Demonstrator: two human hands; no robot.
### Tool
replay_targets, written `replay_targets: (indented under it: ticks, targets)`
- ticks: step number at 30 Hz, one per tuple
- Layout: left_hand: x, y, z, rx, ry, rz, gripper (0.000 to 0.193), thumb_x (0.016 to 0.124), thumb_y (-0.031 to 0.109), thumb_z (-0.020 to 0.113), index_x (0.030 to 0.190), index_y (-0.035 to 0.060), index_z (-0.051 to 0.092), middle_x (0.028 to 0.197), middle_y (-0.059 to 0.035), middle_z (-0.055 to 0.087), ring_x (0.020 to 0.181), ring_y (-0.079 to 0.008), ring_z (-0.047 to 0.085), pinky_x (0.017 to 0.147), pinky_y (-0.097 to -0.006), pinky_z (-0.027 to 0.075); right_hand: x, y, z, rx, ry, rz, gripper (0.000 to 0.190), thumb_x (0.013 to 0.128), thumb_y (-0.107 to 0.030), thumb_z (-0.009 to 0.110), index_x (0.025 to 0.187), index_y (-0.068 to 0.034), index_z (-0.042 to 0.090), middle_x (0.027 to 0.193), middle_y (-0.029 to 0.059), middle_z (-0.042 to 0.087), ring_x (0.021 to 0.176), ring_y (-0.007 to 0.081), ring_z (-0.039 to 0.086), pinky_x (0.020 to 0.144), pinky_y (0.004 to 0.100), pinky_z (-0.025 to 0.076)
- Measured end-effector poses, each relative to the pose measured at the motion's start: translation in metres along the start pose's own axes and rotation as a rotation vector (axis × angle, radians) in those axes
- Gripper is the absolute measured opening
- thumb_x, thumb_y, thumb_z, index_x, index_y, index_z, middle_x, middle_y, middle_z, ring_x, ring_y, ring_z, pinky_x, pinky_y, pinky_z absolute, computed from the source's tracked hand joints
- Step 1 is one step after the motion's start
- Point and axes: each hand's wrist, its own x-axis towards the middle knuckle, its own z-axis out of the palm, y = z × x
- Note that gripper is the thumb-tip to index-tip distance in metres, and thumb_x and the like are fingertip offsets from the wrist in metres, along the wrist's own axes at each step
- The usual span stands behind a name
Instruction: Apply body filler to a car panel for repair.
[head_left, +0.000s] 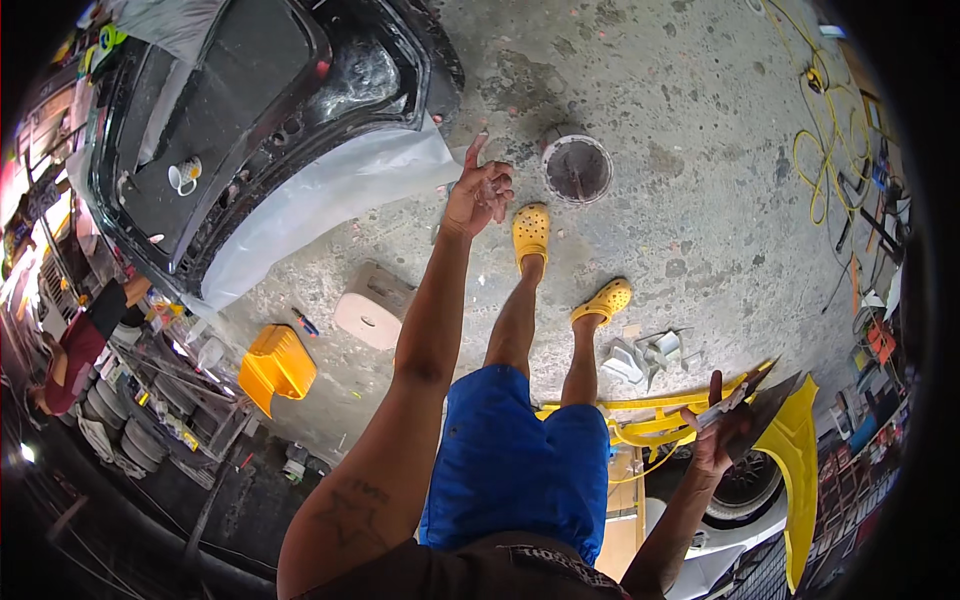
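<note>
My left hand (480, 191) is raised over the concrete floor with its fingers apart, the index finger stretched out. Pale smears mark its palm, and I see nothing held in it. Just beyond it stands a round bucket (576, 169) of grey paste-like material with a stick-like tool in it. On the other side, my right hand (709, 450) grips a dark flat plate (763, 420), probably a filler board. A pale-smeared narrow tool (721, 409) lies against the plate in the same hand; its exact kind is unclear.
A black car body part (300, 135) with plastic sheeting (322, 187) stands left, a mug (184, 175) on it. A step stool (373, 306), an orange-yellow plastic piece (277, 367), paper scraps (645, 358), yellow panels (799, 450) and a yellow hose (814, 150) surround me. Another person (82, 349) is far left.
</note>
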Motion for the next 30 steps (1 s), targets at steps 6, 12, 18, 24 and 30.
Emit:
replay_targets:
  ticks: [6,12,18,24,30]
  targets:
    - [0.011,-0.008,-0.006,-0.013,-0.022,-0.035,0.055,0.091,0.015,0.058,0.141,0.0227,0.036,0.101,-0.0119,0.067,0.076,-0.0184,0.06,0.068,-0.0381,0.052,0.005,0.0,0.01,-0.001,-0.061,0.069,0.055,0.1,-0.05,0.033,0.151,-0.028,0.027,0.154,-0.0009,0.033,0.143,0.0456,0.015,0.09,0.0891,0.003]
    - [0.048,-0.059,-0.079,1.354,0.151,-0.048,0.072,0.086,0.008,0.057,0.15,0.0142,0.025,0.111,-0.0191,0.063,0.09,-0.0248,0.066,0.075,-0.037,0.054,0.009,0.022,0.017,-0.179,0.147,0.002,0.037,0.095,-0.043,0.052,0.118,-0.015,0.061,0.135,0.0119,0.055,0.141,0.0464,0.019,0.085,0.0886,0.023]
    - [0.073,-0.109,-0.037,1.697,0.145,-0.013,0.09,0.074,-0.006,0.054,0.151,0.0314,0.025,0.123,-0.0207,0.045,0.104,-0.0424,0.056,0.087,-0.0566,0.048,-0.016,0.018,0.0,-0.174,0.153,-0.071,0.023,0.093,-0.036,0.059,0.083,-0.015,0.064,0.134,0.0103,0.056,0.142,0.0465,0.017,0.085,0.088,0.027]
    - [0.128,-0.099,-0.003,1.967,0.123,-0.028,0.079,0.075,0.003,0.06,0.141,0.0399,0.038,0.141,-0.0138,0.03,0.122,-0.0424,0.041,0.099,-0.0534,0.037,-0.05,0.023,-0.031,-0.129,0.259,-0.112,0.029,0.09,-0.043,0.061,0.107,-0.02,0.067,0.134,0.0071,0.057,0.142,0.0445,0.018,0.085,0.0868,0.028]
    - [0.207,-0.073,-0.012,2.027,-0.014,-0.178,0.076,0.08,0.007,0.06,0.142,0.0428,0.035,0.15,-0.0128,0.021,0.133,-0.0475,0.03,0.105,-0.0625,0.031,-0.063,0.033,-0.067,-0.03,0.212,-0.181,0.05,0.096,-0.043,0.05,0.14,-0.02,0.047,0.144,0.0099,0.047,0.14,0.0443,0.025,0.086,0.0876,0.025]
